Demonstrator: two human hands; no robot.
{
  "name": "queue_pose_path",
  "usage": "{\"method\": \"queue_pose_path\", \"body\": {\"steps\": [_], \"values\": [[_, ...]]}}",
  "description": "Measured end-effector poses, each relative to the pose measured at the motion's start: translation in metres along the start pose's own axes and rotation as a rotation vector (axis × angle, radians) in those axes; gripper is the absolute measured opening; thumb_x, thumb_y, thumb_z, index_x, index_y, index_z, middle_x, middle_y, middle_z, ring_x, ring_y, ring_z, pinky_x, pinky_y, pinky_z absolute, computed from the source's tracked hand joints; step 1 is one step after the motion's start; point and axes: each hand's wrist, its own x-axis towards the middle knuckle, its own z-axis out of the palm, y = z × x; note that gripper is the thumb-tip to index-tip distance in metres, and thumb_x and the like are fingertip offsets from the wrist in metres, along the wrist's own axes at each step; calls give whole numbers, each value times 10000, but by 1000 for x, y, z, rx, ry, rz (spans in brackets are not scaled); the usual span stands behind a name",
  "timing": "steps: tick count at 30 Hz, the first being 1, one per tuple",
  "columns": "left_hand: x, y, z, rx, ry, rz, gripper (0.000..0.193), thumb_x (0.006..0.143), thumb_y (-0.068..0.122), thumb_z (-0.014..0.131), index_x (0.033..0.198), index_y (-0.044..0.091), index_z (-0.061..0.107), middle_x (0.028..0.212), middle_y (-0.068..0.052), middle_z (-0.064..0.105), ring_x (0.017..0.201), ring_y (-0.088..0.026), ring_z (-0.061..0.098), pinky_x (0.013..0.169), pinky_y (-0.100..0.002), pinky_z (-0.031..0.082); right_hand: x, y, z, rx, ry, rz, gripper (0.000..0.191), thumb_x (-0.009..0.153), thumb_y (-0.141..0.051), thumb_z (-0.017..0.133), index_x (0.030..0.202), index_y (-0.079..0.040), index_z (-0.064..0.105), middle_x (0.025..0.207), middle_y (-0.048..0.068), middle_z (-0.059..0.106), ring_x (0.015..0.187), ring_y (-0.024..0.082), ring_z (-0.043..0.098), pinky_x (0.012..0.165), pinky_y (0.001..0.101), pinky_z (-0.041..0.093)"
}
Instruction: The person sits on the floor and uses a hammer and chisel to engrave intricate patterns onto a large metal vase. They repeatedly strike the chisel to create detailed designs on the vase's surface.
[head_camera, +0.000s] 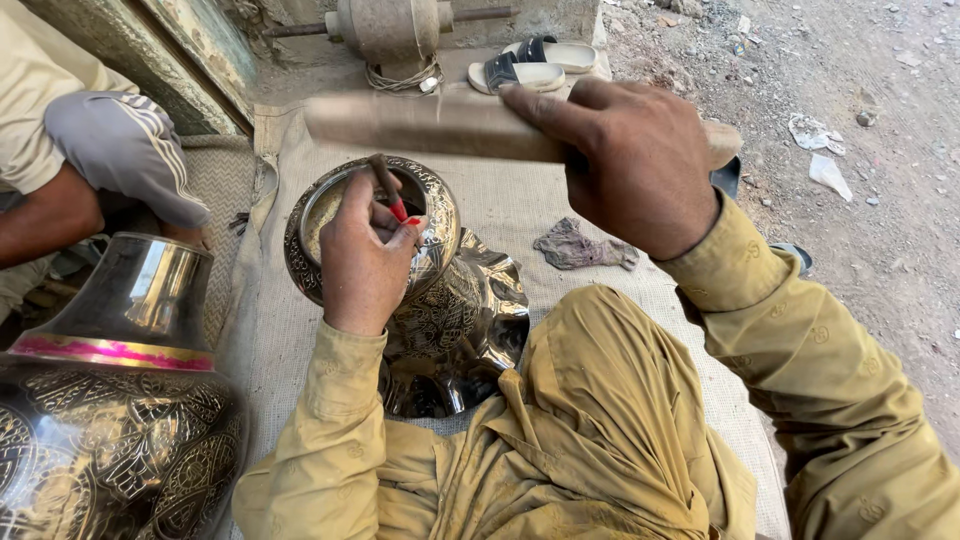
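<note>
Two sandals (535, 62) on dirt ground (880, 200); woven mat (600, 215) under engraved vase (440, 300).

A single head-worn camera looks steeply down, close over the person's lap and the woven mat (560, 200) (no second view).

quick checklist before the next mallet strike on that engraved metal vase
1. Chisel tip on the vase rim: ok, though the exact contact is hidden by the fingers.
2. Left hand grip on the chisel: ok, fingers pinch it.
3. Right hand grip on the wooden mallet: ok, raised above the vase.
4. Vase steadied against the leg: ok.
5. Other person's knee away from the swing: ok.
6. Chisel angle: cannot tell.
</note>
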Motion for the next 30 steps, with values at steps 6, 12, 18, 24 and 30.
{"method": "queue_pose_path", "body": {"steps": [6,12,18,24,30], "values": [[9,-1,3,38,-54,43,317,862,35,800,1105,57,597,729,-35,648,676,-124,719,578,-308,551,8,2,-3,22,-50,56,371,1006,-70,722,1354,-197,754,790,26,701,516,125,533,477,307,451],[14,-1,4,112,-85,138,356,831,72,833,1112,73,614,741,-48,666,667,-154,695,574,-322,551,1,9,3,101,-78,109,401,961,-27,705,1330,-174,758,873,34,744,485,126,540,443,286,452],[17,-1,4,152,-130,77,328,853,110,840,1084,62,612,738,-59,678,671,-172,710,591,-367,540,-5,14,1,37,-109,156,405,971,-36,721,1337,-202,769,825,37,740,495,160,564,451,335,465],[20,0,1,155,-161,121,350,816,105,844,1101,77,643,764,-68,699,704,-185,716,608,-361,540,-11,13,4,95,-85,177,461,924,-10,695,1343,-189,760,806,43,717,542,167,587,491,339,482],[24,4,-3,198,-248,219,335,802,108,851,1080,79,666,778,-84,699,702,-221,703,626,-379,539,-27,6,5,195,-100,274,551,875,62,646,1366,-167,744,811,48,715,505,178,557,475,352,453]]}}
